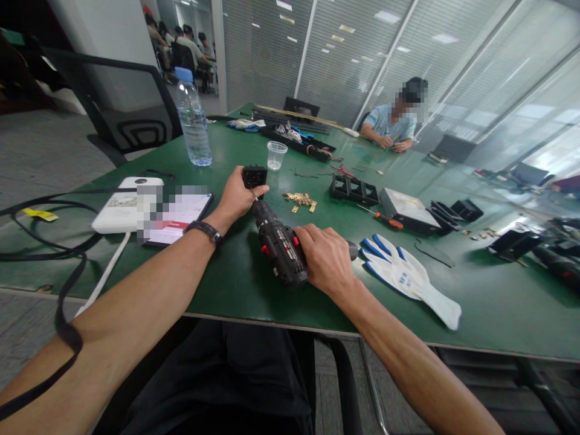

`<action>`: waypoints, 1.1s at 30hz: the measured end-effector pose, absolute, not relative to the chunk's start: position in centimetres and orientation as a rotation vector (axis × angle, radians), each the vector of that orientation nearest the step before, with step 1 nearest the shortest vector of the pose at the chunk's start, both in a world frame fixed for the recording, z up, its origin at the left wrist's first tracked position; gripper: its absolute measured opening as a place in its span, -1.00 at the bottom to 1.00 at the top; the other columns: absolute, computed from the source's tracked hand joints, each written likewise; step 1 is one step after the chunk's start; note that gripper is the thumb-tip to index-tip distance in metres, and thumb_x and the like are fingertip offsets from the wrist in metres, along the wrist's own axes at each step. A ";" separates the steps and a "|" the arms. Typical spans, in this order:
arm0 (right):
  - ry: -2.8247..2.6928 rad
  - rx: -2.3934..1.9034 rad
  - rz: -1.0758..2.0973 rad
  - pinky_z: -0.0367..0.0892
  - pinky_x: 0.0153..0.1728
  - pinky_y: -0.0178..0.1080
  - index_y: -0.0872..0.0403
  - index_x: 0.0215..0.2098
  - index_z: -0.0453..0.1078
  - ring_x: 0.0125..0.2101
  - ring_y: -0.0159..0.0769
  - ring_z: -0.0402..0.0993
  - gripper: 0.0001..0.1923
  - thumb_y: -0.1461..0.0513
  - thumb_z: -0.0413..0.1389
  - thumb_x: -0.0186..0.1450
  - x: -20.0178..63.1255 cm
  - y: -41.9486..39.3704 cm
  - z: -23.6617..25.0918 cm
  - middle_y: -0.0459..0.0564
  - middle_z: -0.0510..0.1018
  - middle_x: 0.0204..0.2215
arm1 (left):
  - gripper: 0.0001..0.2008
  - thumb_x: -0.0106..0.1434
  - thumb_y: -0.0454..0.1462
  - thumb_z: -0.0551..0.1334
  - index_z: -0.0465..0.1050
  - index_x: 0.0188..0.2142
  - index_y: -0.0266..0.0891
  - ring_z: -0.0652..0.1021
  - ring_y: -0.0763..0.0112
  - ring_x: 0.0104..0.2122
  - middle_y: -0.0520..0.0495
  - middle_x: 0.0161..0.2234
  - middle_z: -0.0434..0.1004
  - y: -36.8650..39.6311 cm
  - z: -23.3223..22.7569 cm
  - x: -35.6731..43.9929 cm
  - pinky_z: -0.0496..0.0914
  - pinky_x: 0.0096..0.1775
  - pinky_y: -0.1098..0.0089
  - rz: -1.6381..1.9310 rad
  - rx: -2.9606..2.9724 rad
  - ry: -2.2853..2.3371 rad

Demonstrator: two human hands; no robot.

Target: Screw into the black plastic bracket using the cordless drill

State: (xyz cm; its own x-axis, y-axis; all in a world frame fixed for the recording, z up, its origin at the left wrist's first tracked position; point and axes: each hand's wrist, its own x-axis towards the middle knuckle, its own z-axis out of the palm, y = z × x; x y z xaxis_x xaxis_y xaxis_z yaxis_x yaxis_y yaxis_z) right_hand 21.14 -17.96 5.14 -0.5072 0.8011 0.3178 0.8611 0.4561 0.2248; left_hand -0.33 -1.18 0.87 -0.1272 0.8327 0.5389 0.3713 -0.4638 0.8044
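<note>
1 held drill [281, 249], 1 held blk pc. [255, 175], 1 wtr btl. [194, 127], 1 cup [276, 156], 1 scrdrvr [388, 221]

On my feed, a dark, apparently segmented band [206, 232] encircles the left wrist [220, 217], left of centre. The left hand [240, 190] and right hand [328, 257], near mid-frame, are ungloved; both forearms [149, 290] are bare. Dark, creased cloth [254, 368] occupies the lower centre.

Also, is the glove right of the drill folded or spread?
Spread: the glove lies flat on the green table, its fingers fanned apart.
</note>
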 end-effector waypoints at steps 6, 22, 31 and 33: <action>-2.533 -1.451 -0.547 0.04 -0.27 -0.18 0.10 -0.01 0.33 -0.31 -0.19 0.37 -0.69 0.24 0.06 0.28 21.2 -17.9 5.2 0.05 0.51 -0.20 | -0.52 -0.02 -0.16 0.42 0.31 -0.15 -0.23 0.50 0.21 -0.21 -0.09 -0.21 0.47 -1.2 0.9 -0.3 0.39 -0.08 0.15 1.610 1.753 1.356; -2.528 -1.456 -0.537 0.05 -0.26 -0.18 0.10 -0.03 0.33 -0.30 -0.18 0.36 -0.71 0.24 0.06 0.28 21.1 -17.9 5.2 0.05 0.50 -0.21 | -0.53 -0.02 -0.13 0.40 0.31 -0.17 -0.23 0.49 0.25 -0.24 -0.07 -0.23 0.47 -1.1 0.9 -0.4 0.40 -0.11 0.18 1.618 1.785 1.364; -2.546 -1.463 -0.546 0.05 -0.26 -0.18 0.10 -0.01 0.33 -0.31 -0.19 0.35 -0.70 0.26 0.04 0.28 21.0 -18.0 5.3 0.06 0.50 -0.20 | -0.54 -0.02 -0.16 0.40 0.30 -0.17 -0.22 0.48 0.26 -0.23 -0.05 -0.24 0.45 -1.4 1.1 -0.3 0.38 -0.08 0.17 1.613 1.775 1.378; -2.542 -1.462 -0.545 0.05 -0.26 -0.18 0.10 -0.02 0.33 -0.30 -0.18 0.35 -0.70 0.26 0.05 0.28 21.0 -18.0 5.3 0.05 0.50 -0.21 | -0.54 -0.02 -0.16 0.40 0.30 -0.17 -0.22 0.48 0.26 -0.23 -0.06 -0.23 0.45 -1.3 1.1 -0.3 0.37 -0.08 0.17 1.612 1.785 1.378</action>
